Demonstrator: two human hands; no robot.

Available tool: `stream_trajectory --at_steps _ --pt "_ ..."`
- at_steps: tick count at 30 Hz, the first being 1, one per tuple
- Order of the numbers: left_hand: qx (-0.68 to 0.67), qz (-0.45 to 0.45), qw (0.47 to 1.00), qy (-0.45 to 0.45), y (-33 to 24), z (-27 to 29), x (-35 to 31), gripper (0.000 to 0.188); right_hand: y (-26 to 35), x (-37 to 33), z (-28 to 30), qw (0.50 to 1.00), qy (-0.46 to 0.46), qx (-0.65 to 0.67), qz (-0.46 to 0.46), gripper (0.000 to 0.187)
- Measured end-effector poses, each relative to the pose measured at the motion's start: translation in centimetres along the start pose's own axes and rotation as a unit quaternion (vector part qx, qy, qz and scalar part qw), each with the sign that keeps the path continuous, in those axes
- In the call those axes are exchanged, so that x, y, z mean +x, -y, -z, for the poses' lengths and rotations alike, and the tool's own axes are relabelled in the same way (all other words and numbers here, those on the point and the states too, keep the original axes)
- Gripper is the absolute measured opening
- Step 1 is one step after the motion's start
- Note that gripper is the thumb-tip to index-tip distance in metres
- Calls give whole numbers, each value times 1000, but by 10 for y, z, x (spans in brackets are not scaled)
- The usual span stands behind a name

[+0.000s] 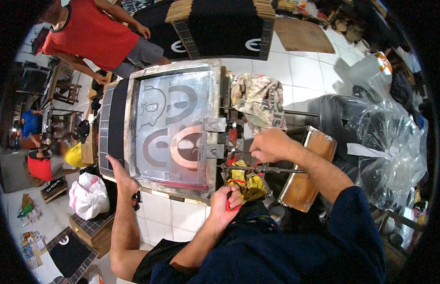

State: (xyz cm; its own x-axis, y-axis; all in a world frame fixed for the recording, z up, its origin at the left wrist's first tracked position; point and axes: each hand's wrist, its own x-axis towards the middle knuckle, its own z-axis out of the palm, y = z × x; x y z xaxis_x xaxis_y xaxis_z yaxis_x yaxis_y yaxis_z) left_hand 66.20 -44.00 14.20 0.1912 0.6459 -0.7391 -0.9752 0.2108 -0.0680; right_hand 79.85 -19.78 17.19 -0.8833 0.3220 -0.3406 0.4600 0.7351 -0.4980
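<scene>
**Hands at the hinge side of a printing screen, seen from above.**

- Your left hand (224, 204) has its fingers curled shut round a small red grip (228, 204). It lies just beside the yellow rag (247, 182) at the near right corner of the screen frame (211, 184). The closed grasp probably steadies the red part against the frame.
- Your right hand (272, 144) is balled into a fist, knuckles to the left, just right of the two metal hinge plates (214, 137). What the fist holds, if anything, cannot be told. It sits just far of the thin metal rod (269, 169), which runs left to right above the rag.
- The frame lies flat, its mesh (175, 123) showing curved grey and pink shapes. A strip of black cloth (115, 123) shows under its left edge.
- A third, bare hand (119, 176) rests open on the near left corner of the frame. Its forearm rises from the lower edge, and it looks like another person's. It seems placed to keep the frame from shifting.
- Right of the rod stands a wooden box (307, 177), and beyond it a clear plastic bag (395, 142).
- A stained cloth (257, 97) is draped at the far right of the frame, within reach for wiping.
- A person in a red shirt (94, 35) stands at the far left.
</scene>
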Motion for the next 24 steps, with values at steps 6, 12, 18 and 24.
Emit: stream_trajectory --at_steps 6,12,18,24 --pt "-11 30 997 -66 -1 -3 -39 11 -49 -57 41 909 -122 381 -115 27" --pt "348 -110 923 -119 20 -29 -81 20 -49 -49 90 658 -460 596 27 36" --pt "467 -135 871 -67 11 -41 -83 47 -80 -22 135 597 -534 590 102 32" --pt "476 -185 858 -52 -1 -47 -84 45 -158 28 87 401 -601 670 -171 17"
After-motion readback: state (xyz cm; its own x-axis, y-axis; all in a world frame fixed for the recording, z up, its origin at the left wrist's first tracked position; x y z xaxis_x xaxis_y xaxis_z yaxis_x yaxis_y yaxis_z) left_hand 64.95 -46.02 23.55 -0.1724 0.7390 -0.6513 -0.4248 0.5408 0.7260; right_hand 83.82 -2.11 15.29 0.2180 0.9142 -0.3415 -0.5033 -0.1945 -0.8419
